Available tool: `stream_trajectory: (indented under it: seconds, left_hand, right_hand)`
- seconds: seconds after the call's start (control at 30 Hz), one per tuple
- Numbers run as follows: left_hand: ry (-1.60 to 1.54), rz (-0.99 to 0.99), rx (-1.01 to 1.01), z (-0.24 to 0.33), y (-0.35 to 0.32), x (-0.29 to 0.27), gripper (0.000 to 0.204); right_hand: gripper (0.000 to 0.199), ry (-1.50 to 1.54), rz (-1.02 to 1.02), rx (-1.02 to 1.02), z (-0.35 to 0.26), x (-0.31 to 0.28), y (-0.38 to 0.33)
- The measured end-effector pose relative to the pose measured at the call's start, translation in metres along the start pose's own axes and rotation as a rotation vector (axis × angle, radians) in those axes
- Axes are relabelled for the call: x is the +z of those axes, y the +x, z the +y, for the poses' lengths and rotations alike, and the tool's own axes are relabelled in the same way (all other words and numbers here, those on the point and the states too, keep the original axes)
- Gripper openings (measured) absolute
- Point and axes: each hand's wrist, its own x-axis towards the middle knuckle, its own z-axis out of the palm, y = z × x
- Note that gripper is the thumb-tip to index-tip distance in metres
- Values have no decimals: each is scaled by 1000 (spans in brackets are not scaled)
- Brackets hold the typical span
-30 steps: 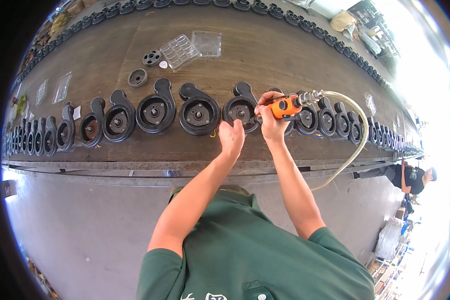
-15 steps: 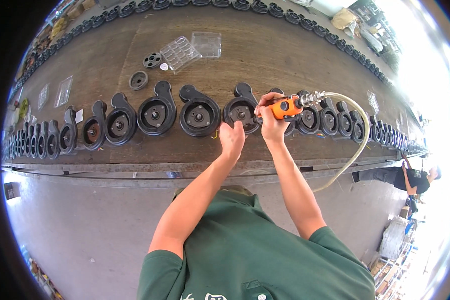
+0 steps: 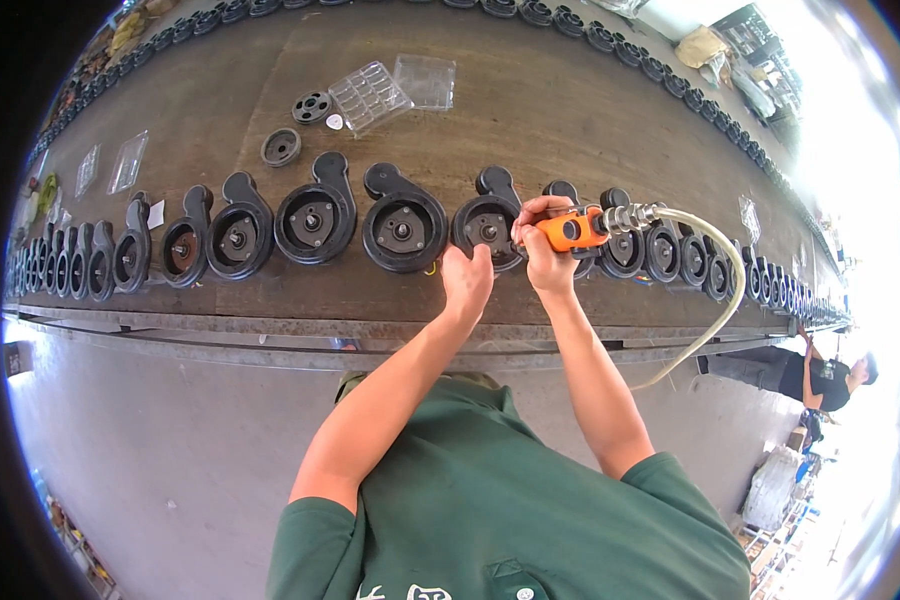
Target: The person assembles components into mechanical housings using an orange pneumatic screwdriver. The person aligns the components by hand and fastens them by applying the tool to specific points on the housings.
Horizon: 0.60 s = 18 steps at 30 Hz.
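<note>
My right hand is closed around an orange air tool with metal fittings and a clear hose at its right end. The tool's working end is hidden by my fingers, beside the right edge of a black, round wheel-like part. That part has a metal plate and stud in its middle and a rounded arm at its far side. My left hand grips its near rim, thumb on top and other fingers partly hidden. Just left lies a similar black round part, untouched.
Several like parts run in a curved row along the bench, with another row at the far edge. Clear plastic trays and two loose discs lie behind. The metal bench edge is before me. Another person stands far right.
The view has shifted slightly. Both hands keep nearly the same places at the round part, and the orange tool has tilted a little in my right hand.
</note>
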Motion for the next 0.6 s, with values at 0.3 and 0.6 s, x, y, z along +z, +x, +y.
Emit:
stream_trajectory:
  seconds: [0.3, 0.6]
  left_hand:
    - [106, 74, -44, -9, 7, 2, 38]
    - [11, -36, -108, 12, 0, 1, 35]
  right_hand:
    - [27, -115, -52, -44, 6, 3, -2]
    - [28, -94, 91, 6, 1, 10, 4]
